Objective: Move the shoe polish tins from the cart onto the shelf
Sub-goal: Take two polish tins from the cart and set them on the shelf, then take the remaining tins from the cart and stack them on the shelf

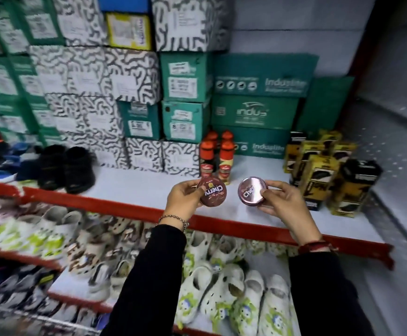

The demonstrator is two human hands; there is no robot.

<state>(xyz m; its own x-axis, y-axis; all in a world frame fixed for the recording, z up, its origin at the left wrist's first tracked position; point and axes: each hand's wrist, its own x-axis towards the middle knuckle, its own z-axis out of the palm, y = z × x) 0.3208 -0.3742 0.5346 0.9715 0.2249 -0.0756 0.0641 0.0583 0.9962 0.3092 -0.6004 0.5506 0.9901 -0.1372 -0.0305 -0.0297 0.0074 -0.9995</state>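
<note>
My left grip (185, 198) is clenched round a brown polish tin (211, 193), fingers curled at its 9 o'clock rim, lid tilted toward me with the word Cherry showing. My right grip (281, 202) grasps a second tin (252, 190) from its 3 o'clock side, thumb on the upper rim; its lid glares pink. Both tins hang over the white shelf (134, 187), just inside its red front edge (222, 223), near each other but apart. At 12 o'clock from the tins stand red-capped bottles (218, 157); at 3 o'clock, yellow-and-black cartons (328, 168).
</note>
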